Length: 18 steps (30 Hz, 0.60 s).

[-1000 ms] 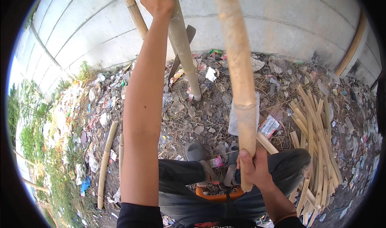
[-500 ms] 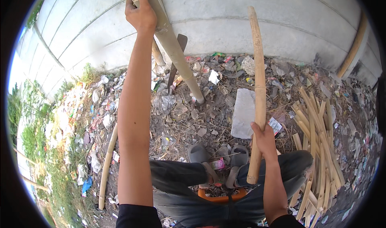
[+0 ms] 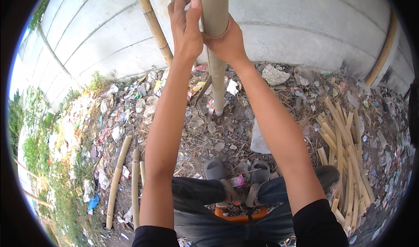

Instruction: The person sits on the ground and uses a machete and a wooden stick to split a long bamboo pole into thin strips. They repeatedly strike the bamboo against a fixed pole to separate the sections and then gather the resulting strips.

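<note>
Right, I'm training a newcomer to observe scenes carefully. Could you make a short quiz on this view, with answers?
1. True or false: the right hand grasps the upper part of the grey-green pole.

2. Multiple choice: where does the pile of split strips lie?
A) To the person's left
B) To the person's right
C) Between the person's feet

3. Fill in the blank: the sandals on the person's feet are ____ in colour.

Key: 1. True. 2. B. 3. Grey.
</note>
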Each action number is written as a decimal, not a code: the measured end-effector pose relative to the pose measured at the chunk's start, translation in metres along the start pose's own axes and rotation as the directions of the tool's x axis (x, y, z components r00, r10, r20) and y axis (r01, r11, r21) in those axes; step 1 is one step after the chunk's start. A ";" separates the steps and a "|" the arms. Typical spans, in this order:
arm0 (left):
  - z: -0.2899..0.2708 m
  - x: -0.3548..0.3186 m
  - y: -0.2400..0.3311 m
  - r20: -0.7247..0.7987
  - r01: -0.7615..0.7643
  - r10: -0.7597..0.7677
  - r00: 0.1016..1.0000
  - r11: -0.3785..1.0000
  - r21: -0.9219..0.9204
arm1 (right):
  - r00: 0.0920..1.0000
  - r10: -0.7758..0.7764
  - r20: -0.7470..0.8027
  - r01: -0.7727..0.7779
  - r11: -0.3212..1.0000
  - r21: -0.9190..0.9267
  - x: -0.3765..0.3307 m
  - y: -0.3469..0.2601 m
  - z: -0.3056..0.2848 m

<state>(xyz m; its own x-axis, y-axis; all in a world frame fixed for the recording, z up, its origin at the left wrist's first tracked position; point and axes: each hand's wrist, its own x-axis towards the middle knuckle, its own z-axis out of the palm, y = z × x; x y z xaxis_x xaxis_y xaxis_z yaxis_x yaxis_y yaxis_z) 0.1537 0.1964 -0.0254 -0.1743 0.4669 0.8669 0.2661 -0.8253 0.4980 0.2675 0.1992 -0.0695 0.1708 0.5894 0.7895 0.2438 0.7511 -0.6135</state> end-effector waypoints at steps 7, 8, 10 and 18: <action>-0.078 -0.164 -0.187 0.279 0.282 -0.346 0.896 0.928 0.245 | 0.989 -0.121 -0.090 0.125 0.991 0.039 -0.018 -0.011 0.014; -0.069 -0.180 -0.187 0.382 0.352 -0.407 0.830 0.913 0.207 | 0.988 -0.123 -0.093 0.126 0.992 0.024 -0.022 -0.008 0.008; -0.061 -0.202 -0.183 0.571 0.484 -0.485 0.662 0.859 0.168 | 0.986 -0.134 -0.095 0.135 0.991 0.007 -0.024 -0.005 0.001; -0.071 -0.203 -0.205 0.616 0.228 -0.364 0.699 0.929 0.291 | 0.986 -0.161 -0.049 0.161 0.987 -0.009 -0.034 -0.018 0.010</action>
<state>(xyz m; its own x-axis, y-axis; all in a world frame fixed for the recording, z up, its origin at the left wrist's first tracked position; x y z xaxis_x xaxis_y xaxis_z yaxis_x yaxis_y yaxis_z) 0.0668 0.2484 -0.3048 0.3650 0.8225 0.4363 0.4831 -0.5679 0.6664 0.2473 0.1683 -0.0856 0.1760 0.4453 0.8779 0.2763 0.8336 -0.4782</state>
